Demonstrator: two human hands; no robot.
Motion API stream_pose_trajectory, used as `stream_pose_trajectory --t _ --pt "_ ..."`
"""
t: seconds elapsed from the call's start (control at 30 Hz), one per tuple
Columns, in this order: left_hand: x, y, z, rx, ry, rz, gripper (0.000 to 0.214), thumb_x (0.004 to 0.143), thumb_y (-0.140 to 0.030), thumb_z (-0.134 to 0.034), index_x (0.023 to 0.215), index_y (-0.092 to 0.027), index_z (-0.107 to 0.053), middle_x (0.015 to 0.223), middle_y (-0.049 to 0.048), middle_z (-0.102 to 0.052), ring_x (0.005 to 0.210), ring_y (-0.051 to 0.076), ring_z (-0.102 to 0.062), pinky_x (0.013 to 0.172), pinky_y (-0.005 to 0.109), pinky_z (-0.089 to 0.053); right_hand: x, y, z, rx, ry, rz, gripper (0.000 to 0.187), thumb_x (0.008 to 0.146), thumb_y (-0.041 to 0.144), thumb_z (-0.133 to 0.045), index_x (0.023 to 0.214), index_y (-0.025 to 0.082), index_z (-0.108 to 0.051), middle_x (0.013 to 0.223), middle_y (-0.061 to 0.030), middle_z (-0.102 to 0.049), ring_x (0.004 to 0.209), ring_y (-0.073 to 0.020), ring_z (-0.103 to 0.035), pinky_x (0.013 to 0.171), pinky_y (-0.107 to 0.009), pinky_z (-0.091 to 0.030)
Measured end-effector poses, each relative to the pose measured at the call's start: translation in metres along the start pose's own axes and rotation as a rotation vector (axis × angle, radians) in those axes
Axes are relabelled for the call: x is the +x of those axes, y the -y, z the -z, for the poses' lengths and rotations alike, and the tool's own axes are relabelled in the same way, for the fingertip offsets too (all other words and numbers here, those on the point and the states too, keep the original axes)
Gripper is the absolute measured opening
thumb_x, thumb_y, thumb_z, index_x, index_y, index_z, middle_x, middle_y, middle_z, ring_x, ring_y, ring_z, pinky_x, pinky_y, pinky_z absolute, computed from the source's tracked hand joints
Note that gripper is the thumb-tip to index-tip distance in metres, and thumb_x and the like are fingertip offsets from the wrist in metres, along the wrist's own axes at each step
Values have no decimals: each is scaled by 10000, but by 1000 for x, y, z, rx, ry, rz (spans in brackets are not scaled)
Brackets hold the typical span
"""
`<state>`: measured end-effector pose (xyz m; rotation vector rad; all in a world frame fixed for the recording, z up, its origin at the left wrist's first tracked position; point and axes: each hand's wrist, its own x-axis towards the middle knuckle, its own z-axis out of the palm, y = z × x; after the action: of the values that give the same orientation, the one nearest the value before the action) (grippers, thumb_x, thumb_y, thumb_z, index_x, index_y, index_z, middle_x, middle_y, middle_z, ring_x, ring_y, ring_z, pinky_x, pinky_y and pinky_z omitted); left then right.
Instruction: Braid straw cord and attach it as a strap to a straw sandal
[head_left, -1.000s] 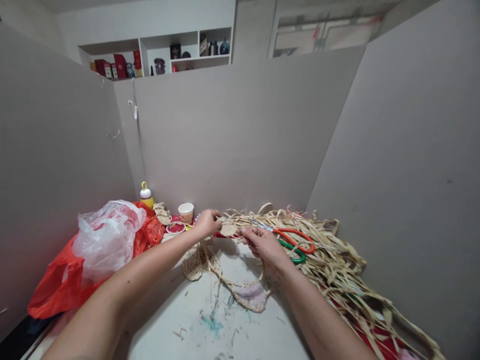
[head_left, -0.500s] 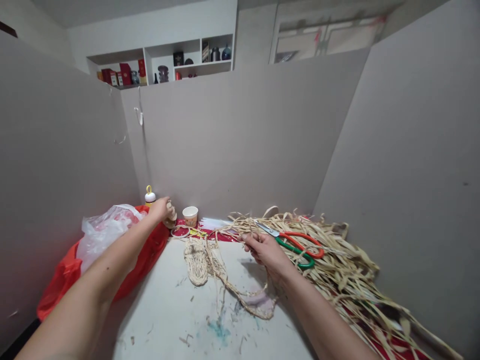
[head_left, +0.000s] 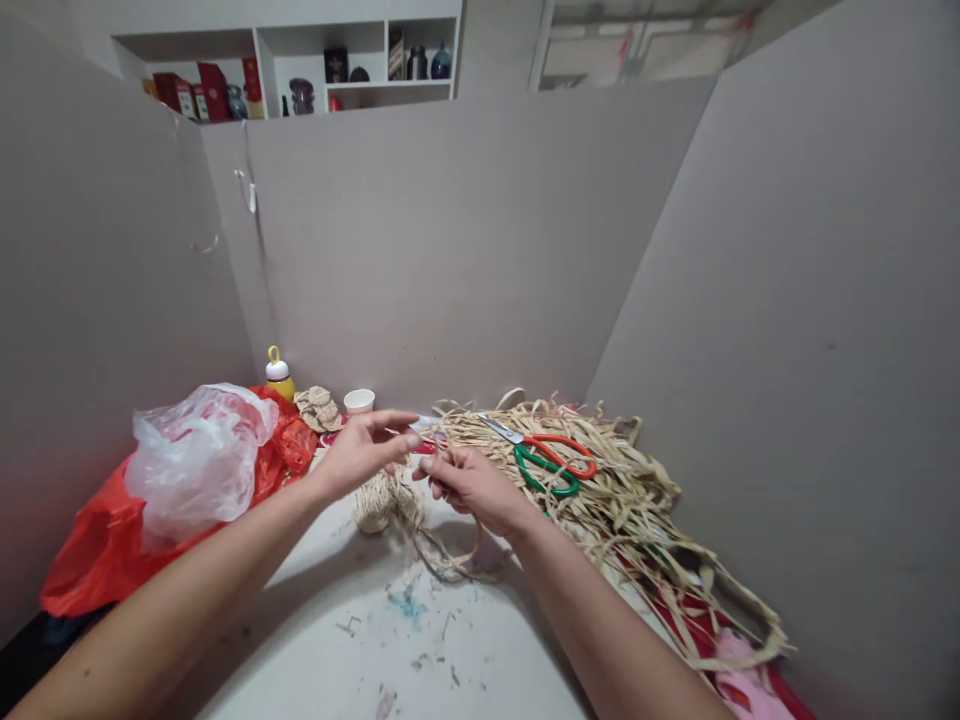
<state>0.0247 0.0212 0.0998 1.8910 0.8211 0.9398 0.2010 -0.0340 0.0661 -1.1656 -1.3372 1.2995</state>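
My left hand (head_left: 366, 455) is over the middle of the table, its fingers stretched out and parted, with nothing visible in it. Close on its right, my right hand (head_left: 471, 484) pinches a thin straw cord (head_left: 478, 540), which trails down below the fingers to the tabletop. Under the left hand lies a coiled braided straw piece (head_left: 377, 503), partly hidden by that hand. Scissors (head_left: 555, 464) with one orange and one green handle rest on a heap of dry straw strips (head_left: 637, 500) beyond my right hand.
At left lie a red plastic bag (head_left: 97, 540) and a clear plastic bag (head_left: 199, 460). Behind them stand a yellow bottle (head_left: 280, 380), a woven straw piece (head_left: 319, 409) and a paper cup (head_left: 359, 401). Grey partitions (head_left: 435, 250) enclose the white table (head_left: 337, 640), which has scraps on it.
My left hand has come from the woven straw piece at the back left to beside my right hand, leaving that piece there. The camera view has shifted.
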Motion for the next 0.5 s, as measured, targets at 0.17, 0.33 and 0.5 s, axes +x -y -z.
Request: stream_pose_trajectory --t 0.17,0.33,0.5 --pt "-33 -11 -11 -405 -40 13 212 694 -335 -748 790 -149 -713 566 -15 -605 476 70 -508 484 198 -425 -15 9 -28 -41 225 -29 289 728 418 -664 696 131 -665 483 44 -520 360 -26 -302 370 -180 -190" --pt "-40 2 4 -689 -129 169 190 690 -271 -755 759 -118 -666 593 29 -658 547 113 -620 509 187 -481 -12 17 -39 -34 272 14 323 702 436 -707 852 156 -649 612 31 -597 390 -20 -323 380 -172 -200" --pt "-43 20 9 -839 -218 242 63 750 -154 -668 740 -125 -614 634 15 -665 591 99 -662 561 162 -523 -12 19 -30 -83 148 18 455 760 526 -634 1046 172 -609 790 -33 -673 434 -46 -434 397 -182 -293"
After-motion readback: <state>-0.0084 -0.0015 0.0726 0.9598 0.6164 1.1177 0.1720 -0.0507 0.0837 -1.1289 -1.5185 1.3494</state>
